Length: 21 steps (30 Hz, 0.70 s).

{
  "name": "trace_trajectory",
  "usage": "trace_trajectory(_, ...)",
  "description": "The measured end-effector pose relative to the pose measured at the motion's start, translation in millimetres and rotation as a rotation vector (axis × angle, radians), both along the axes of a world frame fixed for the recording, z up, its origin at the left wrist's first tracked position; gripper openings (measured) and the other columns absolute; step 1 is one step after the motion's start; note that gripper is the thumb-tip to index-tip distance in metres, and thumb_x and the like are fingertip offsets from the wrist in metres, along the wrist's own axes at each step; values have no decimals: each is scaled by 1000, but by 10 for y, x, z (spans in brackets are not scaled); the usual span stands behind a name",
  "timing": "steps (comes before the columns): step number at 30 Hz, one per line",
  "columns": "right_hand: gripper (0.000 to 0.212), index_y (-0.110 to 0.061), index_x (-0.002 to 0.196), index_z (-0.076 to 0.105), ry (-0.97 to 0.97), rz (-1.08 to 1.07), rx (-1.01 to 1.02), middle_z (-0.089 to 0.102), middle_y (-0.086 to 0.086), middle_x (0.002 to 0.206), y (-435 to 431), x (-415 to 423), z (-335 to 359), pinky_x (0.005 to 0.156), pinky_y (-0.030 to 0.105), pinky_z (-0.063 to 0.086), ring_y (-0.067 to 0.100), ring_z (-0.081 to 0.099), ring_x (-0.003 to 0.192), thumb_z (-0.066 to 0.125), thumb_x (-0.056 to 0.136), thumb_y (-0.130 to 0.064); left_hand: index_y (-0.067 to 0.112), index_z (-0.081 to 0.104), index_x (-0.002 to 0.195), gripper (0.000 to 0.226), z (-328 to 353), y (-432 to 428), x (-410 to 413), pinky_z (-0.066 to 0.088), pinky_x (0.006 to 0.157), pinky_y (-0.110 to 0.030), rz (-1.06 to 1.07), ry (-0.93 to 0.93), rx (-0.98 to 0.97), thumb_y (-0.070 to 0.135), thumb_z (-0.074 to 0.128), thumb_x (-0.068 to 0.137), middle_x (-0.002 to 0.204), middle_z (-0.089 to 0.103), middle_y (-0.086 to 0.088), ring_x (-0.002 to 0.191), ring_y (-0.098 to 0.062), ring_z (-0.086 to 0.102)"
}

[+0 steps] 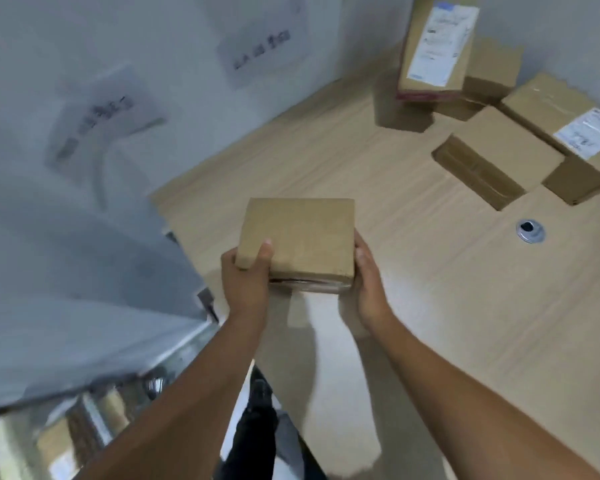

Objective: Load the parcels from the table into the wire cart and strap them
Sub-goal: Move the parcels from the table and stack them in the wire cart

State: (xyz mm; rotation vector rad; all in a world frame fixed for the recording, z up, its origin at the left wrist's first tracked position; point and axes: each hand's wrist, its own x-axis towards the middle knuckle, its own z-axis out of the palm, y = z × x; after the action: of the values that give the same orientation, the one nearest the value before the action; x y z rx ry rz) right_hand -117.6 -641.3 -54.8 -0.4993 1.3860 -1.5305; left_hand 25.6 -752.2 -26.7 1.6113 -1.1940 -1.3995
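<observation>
A small brown cardboard parcel point(302, 237) is held just above the light wooden table point(430, 289), near its left edge. My left hand point(246, 275) grips the parcel's near left corner, thumb on top. On its right side, my right hand point(368, 282) presses flat against the box. Several more parcels lie at the table's far right: a tall box with a white label point(433, 50), a flat brown box point(496, 161) and a labelled box point(568, 133). The wire cart point(84, 420) shows blurred at the lower left, with brown boxes inside it.
A grey wall point(118, 98) with paper sheets taped to it runs behind the table. A round metal cable hole point(530, 231) sits in the tabletop right of the held parcel. My dark trousers point(257, 427) show below, between the forearms.
</observation>
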Motion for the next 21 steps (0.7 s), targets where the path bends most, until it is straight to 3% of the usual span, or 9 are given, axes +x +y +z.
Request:
trace_trajectory(2, 65, -18, 157, 42, -25, 100, -3, 46, 11, 159, 109, 363, 164, 122, 60, 28, 33, 40, 149, 51, 103, -53, 29, 60, 114, 54, 134, 346, 564, 52, 69, -10, 123, 74, -8, 53, 88, 75, 103, 72, 9, 96, -9, 72)
trace_trajectory(5, 74, -20, 155, 43, 63, 219, 59, 54, 2, 152, 11, 917, 357, 118, 52, 40, 23, 51, 141, 60, 92, -56, 42, 61, 122, 64, 298, 788, 1510, 56, 82, -17, 209, 154, 3, 60, 89, 67, 109, 75, 20, 99, -1, 72)
trace_trajectory(8, 83, -22, 155, 41, 112, 516, 56, 57, -2, 149, -141, 1722, 561, 106, 30, 49, 12, 58, 133, 68, 83, -54, 31, 66, 132, 62, 422, 1136, 2454, 53, 96, -29, 353, 204, -13, 49, 88, 77, 121, 76, 12, 114, -10, 71)
trace_trajectory(11, 86, -18, 152, 41, 141, 781, 23, 59, -3, 139, -238, 2674, 635, 92, 17, 49, -2, 64, 115, 67, 76, -49, 24, 64, 134, 58, 450, 1602, 3296, 52, 102, -34, 580, 219, -71, 41, 84, 83, 126, 75, 6, 118, -14, 70)
trace_trajectory(13, 83, -15, 147, 43, 155, 941, -5, 57, 1, 133, -175, 3362, 620, 82, 14, 50, -7, 65, 102, 66, 72, -41, 26, 63, 133, 59, 378, 2021, 3809, 53, 99, -28, 756, 208, -92, 43, 85, 81, 125, 74, 9, 117, -11, 70)
trace_trajectory(15, 77, -23, 138, 45, 190, 1100, -4, 56, -4, 130, 19, 4043, 590, 77, 12, 50, -11, 65, 97, 66, 67, -44, 35, 63, 125, 52, 268, 2506, 4284, 54, 91, -18, 911, 180, -96, 48, 84, 80, 121, 74, 16, 113, -4, 69)
trace_trajectory(18, 71, -30, 140, 40, 287, 1334, -23, 55, -13, 128, 523, 4951, 504, 75, 5, 47, -18, 61, 96, 65, 77, -51, 29, 61, 123, 58, 91, 3354, 4840, 55, 97, -31, 1166, 187, -76, 52, 85, 76, 123, 73, 5, 115, -14, 70)
trace_trajectory(21, 55, -44, 145, 35, 410, 1586, -143, 54, -39, 131, 1236, 5833, 418, 84, 2, 44, -22, 54, 111, 62, 97, -40, 21, 60, 129, 63, -67, 4308, 5304, 57, 93, -30, 1407, 193, -94, 47, 85, 77, 125, 73, -1, 115, -18, 70)
